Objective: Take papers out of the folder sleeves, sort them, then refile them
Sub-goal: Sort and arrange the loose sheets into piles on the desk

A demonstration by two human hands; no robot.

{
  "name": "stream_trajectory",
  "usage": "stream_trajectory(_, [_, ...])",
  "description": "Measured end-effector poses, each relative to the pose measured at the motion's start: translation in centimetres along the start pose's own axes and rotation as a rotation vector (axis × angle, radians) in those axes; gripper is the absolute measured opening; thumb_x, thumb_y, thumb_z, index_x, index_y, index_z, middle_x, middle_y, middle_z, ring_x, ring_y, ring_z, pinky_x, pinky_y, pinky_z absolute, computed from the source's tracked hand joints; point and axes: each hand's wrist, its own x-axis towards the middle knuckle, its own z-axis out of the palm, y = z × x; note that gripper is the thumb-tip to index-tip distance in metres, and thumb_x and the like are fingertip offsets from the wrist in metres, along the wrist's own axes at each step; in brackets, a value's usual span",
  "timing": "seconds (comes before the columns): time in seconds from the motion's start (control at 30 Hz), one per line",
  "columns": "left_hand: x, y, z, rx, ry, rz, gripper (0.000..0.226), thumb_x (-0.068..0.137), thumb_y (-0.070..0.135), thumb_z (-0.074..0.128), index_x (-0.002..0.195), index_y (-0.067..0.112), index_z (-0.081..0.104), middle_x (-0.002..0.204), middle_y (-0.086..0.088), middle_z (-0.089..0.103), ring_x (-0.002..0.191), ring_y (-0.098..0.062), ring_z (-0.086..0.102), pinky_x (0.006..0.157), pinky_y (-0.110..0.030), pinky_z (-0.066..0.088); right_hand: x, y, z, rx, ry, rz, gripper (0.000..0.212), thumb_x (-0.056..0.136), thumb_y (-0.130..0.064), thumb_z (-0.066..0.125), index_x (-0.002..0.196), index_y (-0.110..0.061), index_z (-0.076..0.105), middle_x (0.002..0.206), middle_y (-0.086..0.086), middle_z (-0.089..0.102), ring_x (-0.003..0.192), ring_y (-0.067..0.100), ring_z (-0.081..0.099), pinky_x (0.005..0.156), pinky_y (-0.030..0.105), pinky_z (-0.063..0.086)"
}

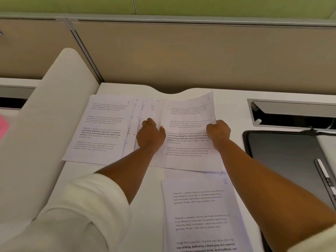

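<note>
Printed sheets numbered by hand lie fanned across the white desk (145, 197). Sheet 1 (101, 128) is at the left, with the edges of sheets 2, 3 and 4 (154, 108) overlapping to its right. Sheet 5 (189, 135) is on top at the right, its far right corner lifted. My left hand (151, 135) grips the left edge of sheet 5, knuckles resting on the fanned sheets. My right hand (219, 133) pinches its right edge. Sheet 8 (201, 215) lies alone near me. A dark folder (283, 160) sits at the right.
A white curved divider (36, 142) runs along the left side of the desk. A beige partition (181, 57) closes the back. An open cable tray (294, 113) is set into the desk at the right, behind the folder. Something pink (3, 126) shows at the far left.
</note>
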Motion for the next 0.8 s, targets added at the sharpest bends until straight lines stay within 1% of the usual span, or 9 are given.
stream_trajectory(0.07, [0.2, -0.2, 0.0, 0.034, 0.003, 0.023, 0.03, 0.097, 0.042, 0.051, 0.107, 0.015, 0.059, 0.097, 0.001, 0.064, 0.08, -0.017, 0.064, 0.064, -0.028, 0.051, 0.0, -0.2, 0.5, -0.002, 0.005, 0.0, 0.024, 0.089, -0.009, 0.045, 0.108, -0.004, 0.06, 0.1, 0.006, 0.059, 0.08, 0.022, 0.054, 0.058, 0.026, 0.041])
stream_trajectory(0.2, [0.3, -0.1, -0.3, 0.055, 0.027, 0.038, 0.024, 0.098, 0.039, 0.051, 0.094, 0.018, 0.06, 0.082, 0.004, 0.063, 0.068, -0.012, 0.058, 0.057, -0.024, 0.042, 0.0, -0.7, 1.6, -0.002, -0.025, -0.021, 0.028, 0.089, -0.006, 0.042, 0.108, -0.001, 0.062, 0.101, 0.009, 0.061, 0.082, 0.024, 0.055, 0.051, 0.024, 0.036])
stream_trajectory(0.27, [0.3, 0.0, -0.4, 0.067, 0.028, 0.049, 0.023, 0.099, 0.041, 0.052, 0.093, 0.019, 0.06, 0.08, 0.005, 0.062, 0.067, -0.01, 0.057, 0.057, -0.023, 0.041, -0.4, -0.9, 2.4, 0.007, -0.061, -0.047, 0.03, 0.088, -0.005, 0.041, 0.107, -0.002, 0.064, 0.103, 0.01, 0.064, 0.086, 0.025, 0.057, 0.058, 0.024, 0.042])
stream_trajectory(0.37, [0.1, 0.2, -0.5, 0.061, 0.025, 0.054, 0.024, 0.099, 0.042, 0.053, 0.092, 0.02, 0.061, 0.079, 0.006, 0.063, 0.066, -0.01, 0.056, 0.058, -0.023, 0.042, -1.1, -1.4, 3.8, 0.027, -0.087, -0.083, 0.036, 0.088, -0.005, 0.043, 0.116, -0.008, 0.066, 0.113, 0.007, 0.065, 0.097, 0.025, 0.06, 0.076, 0.03, 0.049])
stream_trajectory(0.47, [-0.1, 0.0, -0.5, 0.039, 0.02, 0.057, 0.025, 0.099, 0.043, 0.053, 0.093, 0.021, 0.062, 0.08, 0.007, 0.064, 0.067, -0.009, 0.057, 0.059, -0.023, 0.043, -1.7, -2.1, 5.5, 0.085, -0.112, -0.095, 0.033, 0.089, -0.008, 0.051, 0.119, -0.013, 0.064, 0.117, 0.003, 0.065, 0.095, 0.021, 0.061, 0.073, 0.028, 0.049])
stream_trajectory(0.57, [-0.2, -0.2, -0.5, 0.03, 0.019, 0.042, 0.027, 0.099, 0.048, 0.052, 0.094, 0.023, 0.061, 0.082, 0.009, 0.064, 0.068, -0.009, 0.057, 0.061, -0.022, 0.042, -2.2, -2.5, 7.2, 0.09, -0.143, -0.107, 0.018, 0.088, -0.011, 0.058, 0.105, -0.016, 0.063, 0.112, 0.003, 0.068, 0.093, 0.023, 0.067, 0.064, 0.024, 0.052])
stream_trajectory(0.6, [-0.2, -0.2, -0.5, 0.028, 0.019, 0.039, 0.027, 0.099, 0.049, 0.051, 0.095, 0.024, 0.06, 0.083, 0.009, 0.063, 0.069, -0.009, 0.056, 0.061, -0.022, 0.041, -2.4, -2.6, 7.7, 0.093, -0.155, -0.1, 0.016, 0.088, -0.011, 0.06, 0.103, -0.017, 0.062, 0.111, 0.003, 0.068, 0.093, 0.023, 0.067, 0.065, 0.025, 0.053])
stream_trajectory(0.7, [-0.3, -0.3, -0.5, -0.002, 0.022, 0.033, 0.025, 0.098, 0.049, 0.053, 0.094, 0.025, 0.06, 0.082, 0.011, 0.061, 0.069, -0.008, 0.054, 0.061, -0.021, 0.038, -2.7, -2.7, 9.0, 0.102, -0.174, -0.083, 0.023, 0.086, -0.014, 0.064, 0.11, -0.016, 0.063, 0.111, 0.001, 0.066, 0.097, 0.023, 0.067, 0.082, 0.035, 0.058])
stream_trajectory(0.8, [-0.2, -0.4, -0.4, -0.055, 0.021, 0.023, 0.025, 0.097, 0.048, 0.055, 0.091, 0.026, 0.063, 0.082, 0.011, 0.064, 0.068, -0.01, 0.057, 0.06, -0.021, 0.038, -2.6, -2.5, 9.9, 0.117, -0.168, -0.069, 0.022, 0.087, -0.014, 0.062, 0.109, -0.016, 0.064, 0.11, 0.002, 0.067, 0.096, 0.023, 0.067, 0.085, 0.038, 0.058])
